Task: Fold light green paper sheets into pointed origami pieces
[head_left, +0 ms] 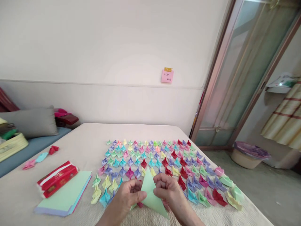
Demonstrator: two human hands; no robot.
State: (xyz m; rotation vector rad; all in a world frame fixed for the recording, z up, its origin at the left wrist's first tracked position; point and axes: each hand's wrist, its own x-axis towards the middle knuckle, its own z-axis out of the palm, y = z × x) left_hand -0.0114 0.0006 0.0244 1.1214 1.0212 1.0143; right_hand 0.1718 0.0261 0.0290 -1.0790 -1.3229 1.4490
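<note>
A pale green folded paper, pointed at the top, is held up between both hands near the bottom centre. My left hand pinches its left edge with thumb and fingers. On the right side, my right hand has curled fingers at the paper's edge, the thumb resting on its face. Behind and around the hands, rows of small folded paper pieces in many colours cover the cloth-covered surface.
At left, a red packet lies on a stack of coloured sheets. Beyond it are a few loose folded pieces. A grey cushion and a basket sit far left. A lidded tub stands on the floor at right.
</note>
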